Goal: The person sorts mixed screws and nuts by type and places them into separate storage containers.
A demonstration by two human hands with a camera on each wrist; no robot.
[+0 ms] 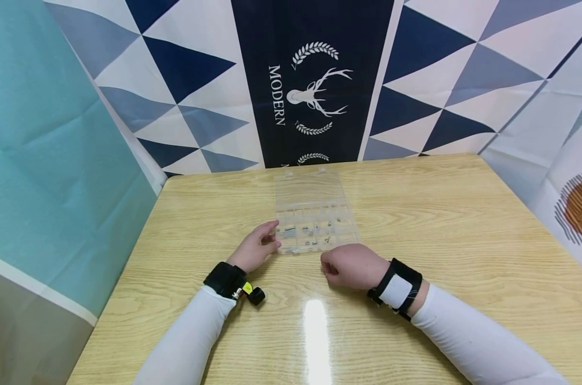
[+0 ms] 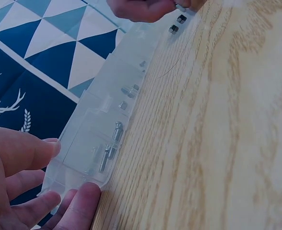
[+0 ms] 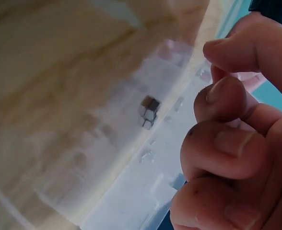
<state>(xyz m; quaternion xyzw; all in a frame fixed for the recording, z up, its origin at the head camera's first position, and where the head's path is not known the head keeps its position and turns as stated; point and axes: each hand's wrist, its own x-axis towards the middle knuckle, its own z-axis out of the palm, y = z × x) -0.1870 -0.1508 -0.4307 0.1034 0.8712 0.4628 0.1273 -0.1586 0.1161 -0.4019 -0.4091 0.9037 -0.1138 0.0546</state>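
Note:
A clear plastic compartment box lies on the table with its lid folded back, holding small metal parts. My left hand is at its left end; index fingertip and thumb touch the wall, fingers loosely bent. Long screws lie in the compartment nearest them. By the front edge, my right hand hovers with curled fingers. A small pale metal piece shows between its thumb and index finger in the left wrist view; its kind is unclear. Hex nuts sit close by; cannot tell whether inside the box.
The wooden table extends on every side of the box. Behind it hangs a triangle-patterned cloth with a deer print, and a teal cloth is on the left. Both wrists wear black straps with cameras.

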